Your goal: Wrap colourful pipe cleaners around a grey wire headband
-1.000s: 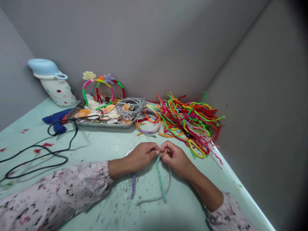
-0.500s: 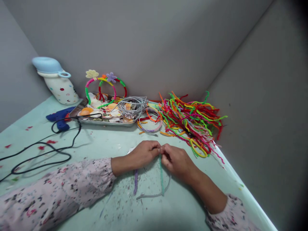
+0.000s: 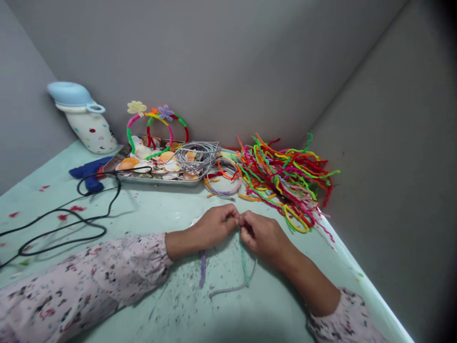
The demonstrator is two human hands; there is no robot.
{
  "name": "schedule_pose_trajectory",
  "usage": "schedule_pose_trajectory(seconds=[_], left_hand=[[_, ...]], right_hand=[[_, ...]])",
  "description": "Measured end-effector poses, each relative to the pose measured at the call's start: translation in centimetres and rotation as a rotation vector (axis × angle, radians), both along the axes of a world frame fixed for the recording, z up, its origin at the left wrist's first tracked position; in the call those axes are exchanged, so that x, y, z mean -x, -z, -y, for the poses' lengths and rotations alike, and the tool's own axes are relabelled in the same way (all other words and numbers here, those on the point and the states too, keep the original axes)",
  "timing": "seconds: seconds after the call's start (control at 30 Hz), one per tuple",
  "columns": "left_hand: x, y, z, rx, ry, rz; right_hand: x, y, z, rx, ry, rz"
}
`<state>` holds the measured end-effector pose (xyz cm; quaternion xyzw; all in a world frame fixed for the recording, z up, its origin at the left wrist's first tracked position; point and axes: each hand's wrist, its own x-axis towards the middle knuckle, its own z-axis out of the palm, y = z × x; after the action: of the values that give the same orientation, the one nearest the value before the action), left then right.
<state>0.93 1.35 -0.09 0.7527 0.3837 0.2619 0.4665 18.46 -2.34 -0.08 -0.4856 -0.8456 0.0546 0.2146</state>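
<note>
My left hand (image 3: 213, 226) and my right hand (image 3: 263, 234) meet fingertip to fingertip over the pale green table (image 3: 150, 209). Both pinch the top of a thin grey headband (image 3: 235, 287) whose free end curves back toward me. A teal pipe cleaner (image 3: 243, 263) hangs down from where my right fingers grip. A purple pipe cleaner (image 3: 202, 269) trails out from under my left hand. The pinched spot itself is hidden by my fingers.
A heap of coloured pipe cleaners (image 3: 285, 178) lies at the back right. A metal tray (image 3: 157, 179) holds shells, grey headbands (image 3: 195, 155) and wrapped headbands (image 3: 157, 125). A blue glue gun (image 3: 89, 171) with black cord (image 3: 64, 224) and a spotted jug (image 3: 84, 119) stand left.
Both hands stay pinched together at the same spot. The teal pipe cleaner and the grey headband end have shifted slightly right; the view has drifted a little.
</note>
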Motion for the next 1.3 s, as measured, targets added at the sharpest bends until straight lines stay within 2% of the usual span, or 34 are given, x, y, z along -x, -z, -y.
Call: schedule_pose_trajectory(seconds=[0.17,0.27,0.37,0.5,0.57,0.77,1.07,1.17,1.3], left_hand=[[0.0,-0.2,0.0,0.021,-0.013,-0.024],[0.0,-0.2,0.1,0.036,0.001,0.007],[0.0,-0.2,0.1,0.109,-0.008,0.066],[0.0,0.3,-0.2,0.236,-0.011,0.176],[0.0,0.6,-0.4,0.284,-0.005,0.247],[0.0,0.9,-0.5,0.308,0.003,0.361],[0.1,0.4,-0.3,0.299,-0.003,0.348],[0.1,0.3,-0.3,0.291,-0.005,0.336],[0.0,0.5,-0.3,0.321,0.002,0.336]], right_hand=[[0.2,0.2,0.1,-0.042,-0.043,0.009],[0.2,0.0,0.2,0.023,-0.027,-0.058],[-0.1,-0.3,0.0,0.208,0.019,-0.315],[-0.6,-0.3,-0.7,0.626,0.085,-0.79],[-0.9,-0.2,-1.1,0.71,0.116,-0.896],[-1.1,-0.4,-1.4,0.692,0.06,-0.823],[-0.6,0.4,-1.1,0.653,0.056,-0.809],[-0.5,0.7,-1.0,0.574,0.048,-0.755],[-0.6,0.6,-0.8,0.333,0.056,-0.585]])
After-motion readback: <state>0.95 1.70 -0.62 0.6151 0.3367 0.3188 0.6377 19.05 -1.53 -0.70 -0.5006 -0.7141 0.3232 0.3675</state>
